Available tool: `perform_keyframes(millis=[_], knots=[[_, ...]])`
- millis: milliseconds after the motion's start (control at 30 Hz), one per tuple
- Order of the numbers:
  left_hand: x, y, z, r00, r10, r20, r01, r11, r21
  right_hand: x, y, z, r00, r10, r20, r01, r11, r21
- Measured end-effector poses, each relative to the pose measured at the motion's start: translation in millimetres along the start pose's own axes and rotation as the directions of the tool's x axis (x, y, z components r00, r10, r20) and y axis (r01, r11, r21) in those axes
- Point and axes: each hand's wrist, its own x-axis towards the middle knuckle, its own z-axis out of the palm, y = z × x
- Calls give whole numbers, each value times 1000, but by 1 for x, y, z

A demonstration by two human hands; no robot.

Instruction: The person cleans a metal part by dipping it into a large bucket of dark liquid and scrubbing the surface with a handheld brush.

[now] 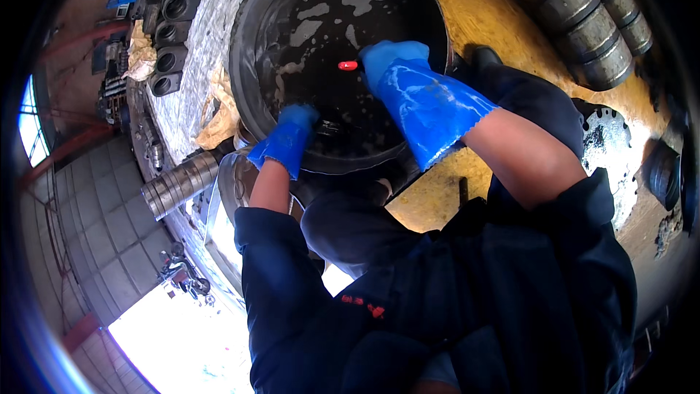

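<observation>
A large round black basin (pixel 246 66) holds dark liquid with patches of pale foam. My left hand (pixel 297 118), in a blue rubber glove, reaches down into it at the near left. The fingers are partly lost in the dark, closed against a shiny dark metal part (pixel 329 128) that is mostly under the liquid. Over the right side of the basin, my right hand (pixel 394 60), also blue-gloved, is closed in a fist. A small bright red piece (pixel 348 66) shows just left of that fist; whether it belongs to something held cannot be made out.
Ribbed metal cylinders (pixel 576 14) lie at the upper right on a yellow surface (pixel 474 11). Another ribbed cylinder (pixel 181 184) lies left of the basin. Several dark metal parts with round holes (pixel 171 60) line the far left, beside crumpled brown paper (pixel 220 113).
</observation>
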Motion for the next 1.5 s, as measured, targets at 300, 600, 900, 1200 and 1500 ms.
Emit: perform_keyframes(millis=[300,600,900,1200,1500], knots=[[-40,35,-55,954,-22,298,-3,997,82,-5,4,-1,999,12,34,-10,999,-35],[-79,24,-68,883,-407,235,450,585,-675,24,21,24,998,67,-11,-66,997,45],[-46,57,-12,771,-542,334,352,-74,-933,27,15,32,988,-18,-154,92,869,487],[-57,88,-39,908,-392,146,-48,-443,-895,18,-23,48,911,-343,-229,358,382,852],[-71,111,-88,793,-518,321,105,-402,-909,70,2,71,975,-16,-222,210,395,894]])
